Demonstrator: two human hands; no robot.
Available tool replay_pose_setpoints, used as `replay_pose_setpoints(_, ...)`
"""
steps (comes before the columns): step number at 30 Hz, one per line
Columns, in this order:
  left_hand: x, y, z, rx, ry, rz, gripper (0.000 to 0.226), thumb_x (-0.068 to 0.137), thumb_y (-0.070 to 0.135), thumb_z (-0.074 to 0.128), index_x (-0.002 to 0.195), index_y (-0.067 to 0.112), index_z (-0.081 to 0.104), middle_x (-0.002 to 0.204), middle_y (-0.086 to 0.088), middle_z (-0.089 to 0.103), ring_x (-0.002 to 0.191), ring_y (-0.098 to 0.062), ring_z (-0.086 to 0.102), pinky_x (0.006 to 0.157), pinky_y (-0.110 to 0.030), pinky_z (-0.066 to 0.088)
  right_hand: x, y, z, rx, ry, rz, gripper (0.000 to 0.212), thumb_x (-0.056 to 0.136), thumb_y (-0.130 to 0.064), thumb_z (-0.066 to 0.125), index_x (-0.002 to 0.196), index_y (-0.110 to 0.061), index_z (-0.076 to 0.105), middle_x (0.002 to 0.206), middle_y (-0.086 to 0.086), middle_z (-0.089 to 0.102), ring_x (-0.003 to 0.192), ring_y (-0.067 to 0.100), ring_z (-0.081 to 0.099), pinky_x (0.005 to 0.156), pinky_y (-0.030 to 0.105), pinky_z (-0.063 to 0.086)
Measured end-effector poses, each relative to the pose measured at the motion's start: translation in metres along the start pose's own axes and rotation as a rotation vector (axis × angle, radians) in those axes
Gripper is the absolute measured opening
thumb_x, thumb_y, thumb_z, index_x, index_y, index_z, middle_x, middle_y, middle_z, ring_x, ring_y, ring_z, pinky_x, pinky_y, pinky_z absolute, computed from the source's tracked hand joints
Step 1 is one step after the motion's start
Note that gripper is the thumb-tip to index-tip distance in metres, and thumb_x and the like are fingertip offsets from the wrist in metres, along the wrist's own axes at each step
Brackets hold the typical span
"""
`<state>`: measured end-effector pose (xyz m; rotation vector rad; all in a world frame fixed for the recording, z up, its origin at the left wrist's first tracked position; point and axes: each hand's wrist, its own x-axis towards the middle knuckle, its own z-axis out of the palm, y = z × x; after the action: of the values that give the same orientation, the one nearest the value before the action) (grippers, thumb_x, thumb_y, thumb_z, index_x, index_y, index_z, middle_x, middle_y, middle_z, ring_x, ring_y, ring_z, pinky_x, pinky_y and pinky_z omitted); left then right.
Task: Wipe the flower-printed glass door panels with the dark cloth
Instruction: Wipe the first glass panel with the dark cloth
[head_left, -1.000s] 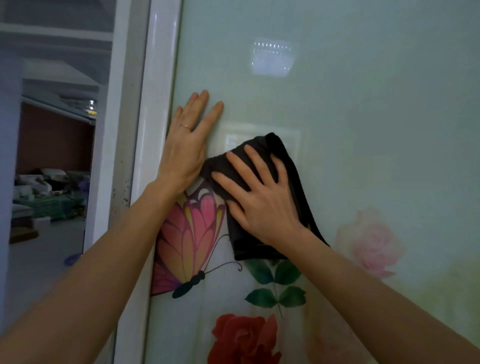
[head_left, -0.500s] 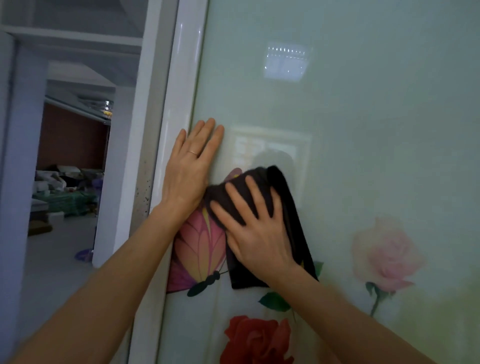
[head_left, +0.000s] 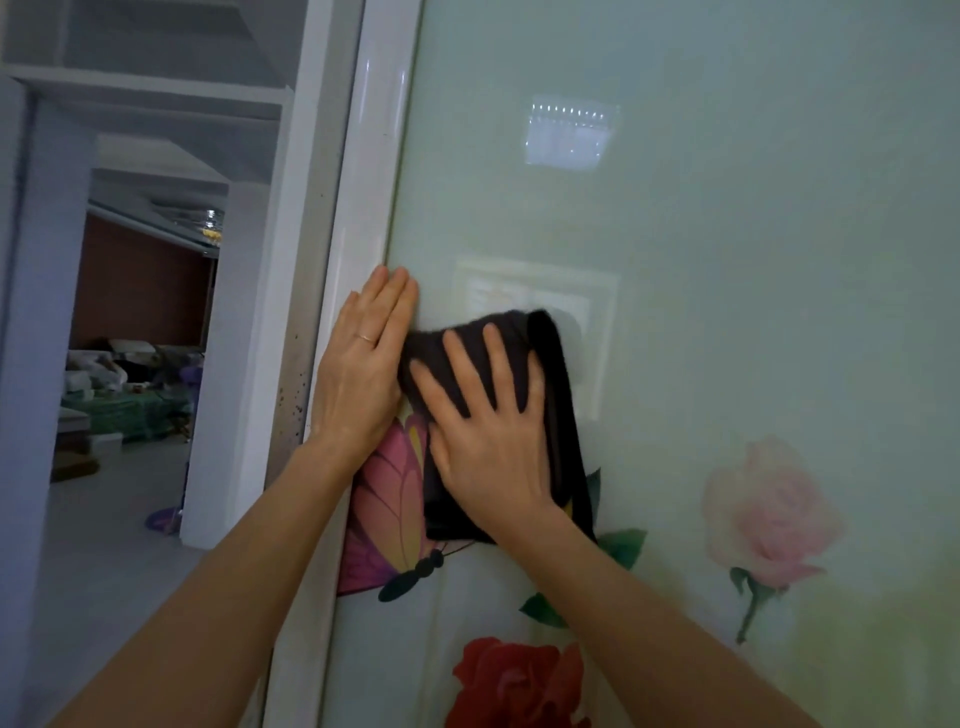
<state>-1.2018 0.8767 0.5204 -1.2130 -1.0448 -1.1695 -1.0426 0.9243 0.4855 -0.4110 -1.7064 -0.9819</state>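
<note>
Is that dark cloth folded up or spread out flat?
Folded: the dark cloth shows a thick doubled edge beside the right hand pressing it.

We can read no lettering, number, brand or sign on the glass door panel (head_left: 727, 322), nor anywhere else in view.
</note>
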Motion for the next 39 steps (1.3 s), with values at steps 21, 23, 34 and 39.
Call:
replay_pose_setpoints(21,-0.01,0.024,0.001,0.249,-0.171,-0.061,0.055,0.107,0.038,0.033,0.16,0.024,0.024,0.167,-0.013,0.014,0.155,-0.033,0.007,0.125,-0.051,0.004,-0.013,0.023,-0.012,-0.118,0.015,0.283,0.056,0.101,-0.041,0.046,0.156,-0.031,0.04,0.165,0.011,0.03,0.153,0.042,0.02,0.119,0.068,0.012)
replay_pose_setpoints(23,-0.014,0.026,0.001,0.259,-0.172,-0.062,0.055,0.108,0.038,0.031,0.16,0.024,0.024,0.167,-0.014,0.014,0.155,-0.033,0.008,0.124,-0.052,0.003,-0.011,0.019,-0.01,-0.096,0.016,0.274,0.055,0.102,-0.041,0.046,0.156,-0.031,0.04,0.164,0.01,0.031,0.153,0.041,0.021,0.119,0.067,0.013)
replay_pose_setpoints(34,-0.026,0.048,0.011,0.228,-0.151,-0.104,0.056,0.109,0.042,0.017,0.16,0.02,0.026,0.166,-0.018,0.018,0.154,-0.032,0.016,0.125,-0.051,0.006,-0.056,0.091,-0.038,-0.171,0.035,0.281,0.054,0.102,-0.039,0.047,0.155,-0.029,0.043,0.164,0.009,0.032,0.152,0.038,0.024,0.12,0.064,0.017)
replay_pose_setpoints(39,-0.029,0.046,0.01,0.225,-0.157,-0.12,0.056,0.108,0.041,0.023,0.16,0.021,0.024,0.166,-0.017,0.016,0.154,-0.032,0.014,0.125,-0.051,0.004,-0.071,0.105,-0.044,-0.231,0.038,0.426,0.054,0.103,-0.037,0.045,0.156,-0.027,0.04,0.164,0.012,0.03,0.152,0.041,0.022,0.119,0.067,0.017)
